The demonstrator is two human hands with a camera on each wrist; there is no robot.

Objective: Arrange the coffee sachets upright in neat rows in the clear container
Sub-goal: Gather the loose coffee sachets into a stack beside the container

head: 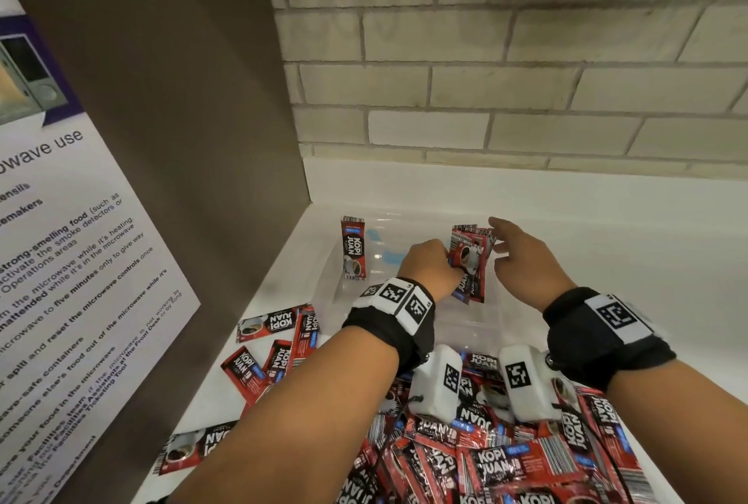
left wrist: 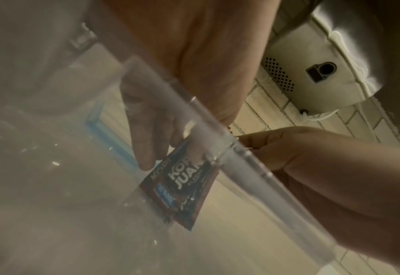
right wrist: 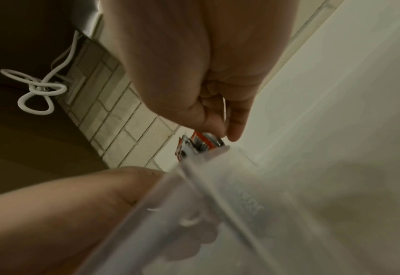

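Note:
A clear container (head: 477, 321) stands on the white counter. One red and black coffee sachet (head: 353, 248) stands upright at its left end. My left hand (head: 449, 264) is inside the container and grips a bundle of sachets (head: 471, 256) held upright. Through the clear wall, the left wrist view shows the left fingers (left wrist: 144, 148) curled on the bundle (left wrist: 182, 188). My right hand (head: 500, 238) hovers at the bundle's right with fingers spread. Its fingertips (right wrist: 235, 132) are at the sachet tops (right wrist: 199, 144).
A heap of loose sachets (head: 485, 451) fills the counter in front of the container, and several more (head: 267, 345) lie to its left. A brown panel with a microwave notice (head: 81, 260) closes the left side. A tiled wall (head: 526, 99) stands behind.

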